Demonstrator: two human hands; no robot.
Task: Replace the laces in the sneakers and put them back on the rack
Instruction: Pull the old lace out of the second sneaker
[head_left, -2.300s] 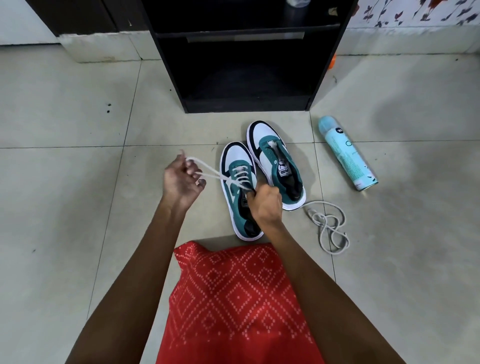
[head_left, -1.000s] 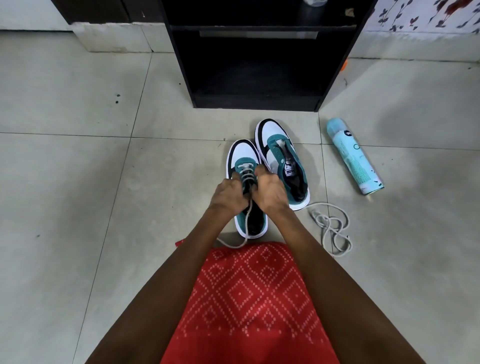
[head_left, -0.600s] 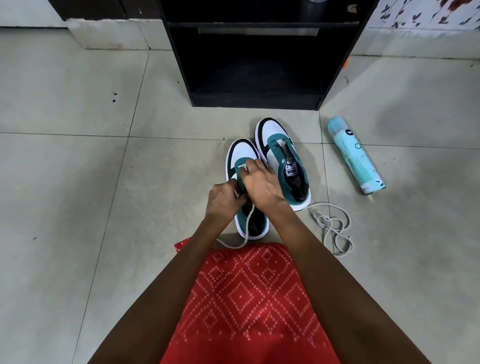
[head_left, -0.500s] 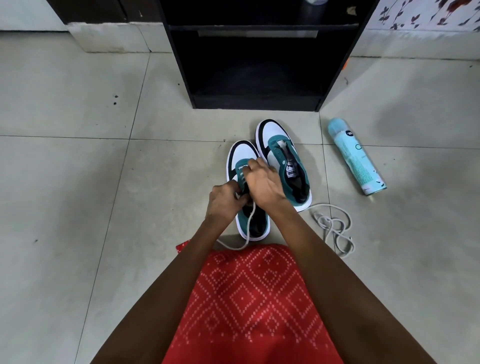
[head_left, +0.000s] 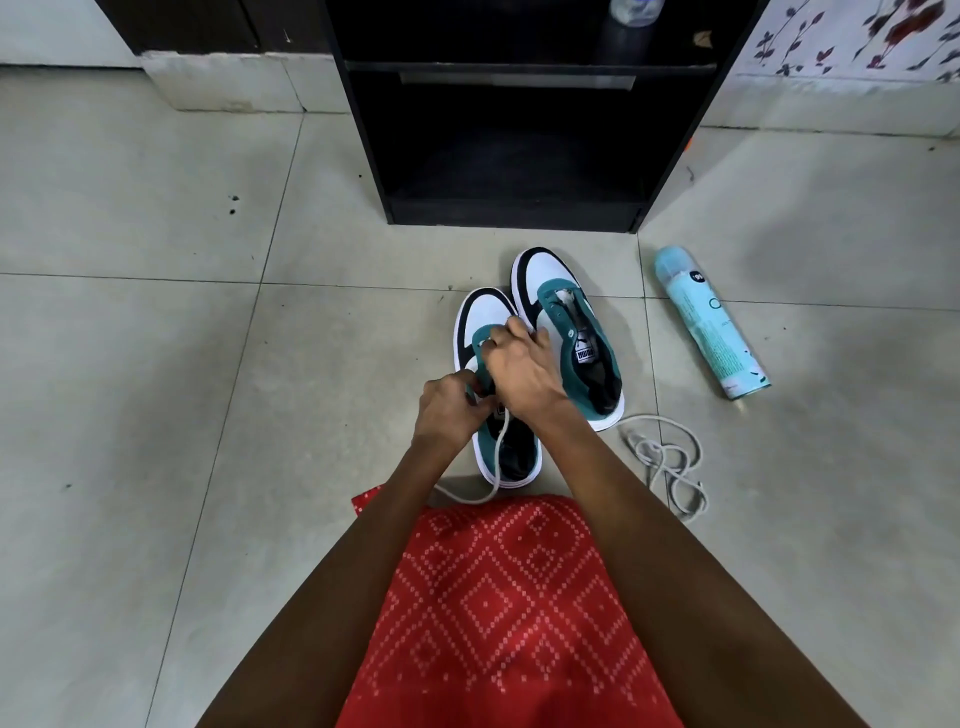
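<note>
**Head view: we thread the first sneaker (head_left: 482, 318) on the floor in front of the rack (head_left: 514, 156).**
Our left hand (head_left: 449, 410) pinches the white lace (head_left: 496, 457) by the eyelets, likely to keep it taut. Our right hand (head_left: 524, 374) curls over that sneaker's teal eyelet panel, steadying it. The second sneaker (head_left: 566, 322) stands unlaced, closer to the rack, its loose lace (head_left: 667, 462) farther out. Neither sneaker is in the rack, and its upper shelf holds a clear bottle (head_left: 634, 8).

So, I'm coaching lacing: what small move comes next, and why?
Probably draw the lace taut through the eyelet: the left hand pinches it, the right hand grips the near sneaker, and slack trails onto the floor.
</note>
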